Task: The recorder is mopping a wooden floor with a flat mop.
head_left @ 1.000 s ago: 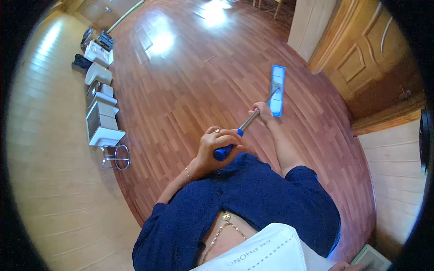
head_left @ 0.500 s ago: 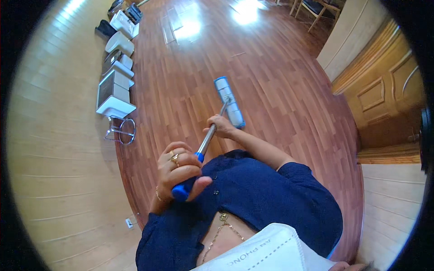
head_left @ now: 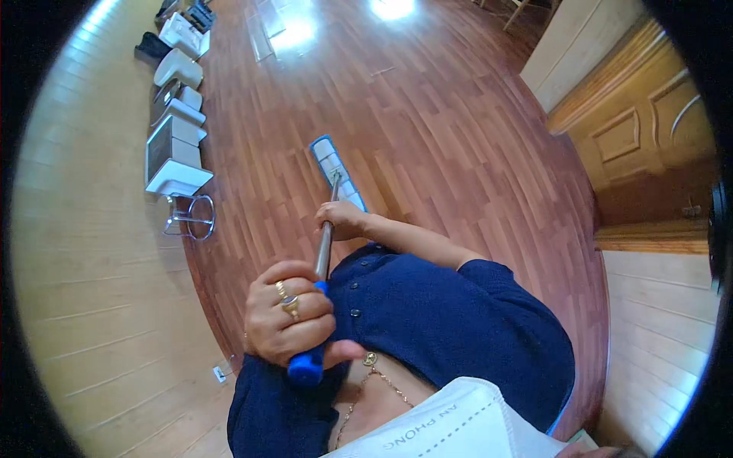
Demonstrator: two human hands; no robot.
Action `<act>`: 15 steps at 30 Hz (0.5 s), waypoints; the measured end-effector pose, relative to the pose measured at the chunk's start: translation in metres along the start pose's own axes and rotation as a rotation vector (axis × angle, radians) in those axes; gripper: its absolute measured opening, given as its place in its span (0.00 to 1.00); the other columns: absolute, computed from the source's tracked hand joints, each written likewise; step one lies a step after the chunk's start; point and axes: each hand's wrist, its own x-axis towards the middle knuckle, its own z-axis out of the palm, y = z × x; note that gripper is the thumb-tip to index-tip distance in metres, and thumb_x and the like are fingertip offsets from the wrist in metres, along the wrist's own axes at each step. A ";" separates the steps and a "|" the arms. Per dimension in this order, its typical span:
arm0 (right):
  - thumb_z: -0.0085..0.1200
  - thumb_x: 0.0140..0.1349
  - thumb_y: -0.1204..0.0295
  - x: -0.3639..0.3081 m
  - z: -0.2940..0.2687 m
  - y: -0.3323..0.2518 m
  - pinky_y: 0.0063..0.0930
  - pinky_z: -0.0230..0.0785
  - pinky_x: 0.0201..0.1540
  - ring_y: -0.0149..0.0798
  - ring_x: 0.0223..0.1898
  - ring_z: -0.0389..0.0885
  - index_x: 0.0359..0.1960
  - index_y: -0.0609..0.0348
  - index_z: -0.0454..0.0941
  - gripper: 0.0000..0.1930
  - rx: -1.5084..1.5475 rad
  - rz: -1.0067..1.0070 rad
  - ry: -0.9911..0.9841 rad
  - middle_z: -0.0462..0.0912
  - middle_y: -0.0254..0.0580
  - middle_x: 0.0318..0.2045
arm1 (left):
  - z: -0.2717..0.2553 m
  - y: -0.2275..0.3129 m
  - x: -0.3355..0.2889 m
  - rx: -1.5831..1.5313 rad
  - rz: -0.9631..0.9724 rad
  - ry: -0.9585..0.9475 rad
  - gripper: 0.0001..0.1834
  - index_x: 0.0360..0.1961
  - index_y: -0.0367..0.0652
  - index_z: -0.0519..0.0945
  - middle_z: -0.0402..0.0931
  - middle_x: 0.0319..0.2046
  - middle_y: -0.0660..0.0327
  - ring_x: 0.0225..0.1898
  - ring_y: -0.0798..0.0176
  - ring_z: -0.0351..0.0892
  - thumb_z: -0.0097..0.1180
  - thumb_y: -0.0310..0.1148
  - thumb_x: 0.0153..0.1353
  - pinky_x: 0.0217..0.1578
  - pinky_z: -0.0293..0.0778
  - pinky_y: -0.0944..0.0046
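A flat mop with a white-and-blue rectangular head (head_left: 330, 162) rests on the wooden floor ahead of me. Its metal pole (head_left: 324, 252) slopes up toward my body and ends in a blue grip (head_left: 307, 366). My left hand (head_left: 289, 314), with rings on its fingers, is closed round that grip near my chest, its thumb sticking out to the side. Farther down the pole, my right hand (head_left: 343, 219) is wrapped round the metal, close to the mop head. Part of the head's near end is hidden behind my right hand and wrist.
Along the left wall stand a chrome-framed stool (head_left: 191, 217), a white cabinet-like piece (head_left: 179, 177) and several other white items. A wooden door (head_left: 626, 145) is on the right. Wooden chair legs (head_left: 518, 14) show at the far right. Wood-plank floor (head_left: 450, 153) stretches ahead.
The mop head has shifted left across the floor, and both hands have moved left with the pole. My left hand is also a little lower. The whole view has shifted slightly.
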 end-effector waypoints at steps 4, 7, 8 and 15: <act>0.58 0.46 0.63 -0.016 -0.033 -0.009 0.46 0.73 0.33 0.49 0.34 0.80 0.20 0.48 0.76 0.06 -0.154 0.034 -0.007 0.80 0.40 0.26 | -0.006 -0.003 0.004 -0.076 0.078 -0.008 0.24 0.16 0.44 0.75 0.73 0.16 0.64 0.19 0.63 0.75 0.69 0.54 0.41 0.31 0.74 0.60; 0.58 0.45 0.63 -0.038 -0.057 -0.003 0.45 0.74 0.34 0.48 0.34 0.80 0.20 0.48 0.77 0.06 -0.232 0.140 0.063 0.80 0.39 0.25 | -0.004 -0.015 0.010 -0.139 0.141 -0.026 0.24 0.17 0.44 0.76 0.76 0.18 0.63 0.21 0.62 0.77 0.70 0.54 0.41 0.31 0.74 0.60; 0.57 0.47 0.61 -0.044 -0.068 -0.002 0.44 0.74 0.34 0.47 0.36 0.80 0.20 0.49 0.78 0.08 -0.225 0.172 0.028 0.80 0.40 0.26 | -0.001 -0.020 0.013 -0.165 0.154 -0.019 0.24 0.17 0.44 0.76 0.76 0.18 0.63 0.21 0.62 0.78 0.70 0.53 0.41 0.31 0.74 0.60; 0.54 0.54 0.59 -0.105 -0.124 0.029 0.44 0.73 0.37 0.48 0.36 0.80 0.20 0.52 0.78 0.12 -0.335 0.351 0.169 0.81 0.43 0.27 | 0.040 -0.043 0.045 -0.309 0.177 -0.050 0.21 0.17 0.44 0.77 0.77 0.20 0.63 0.25 0.61 0.79 0.71 0.50 0.42 0.31 0.71 0.57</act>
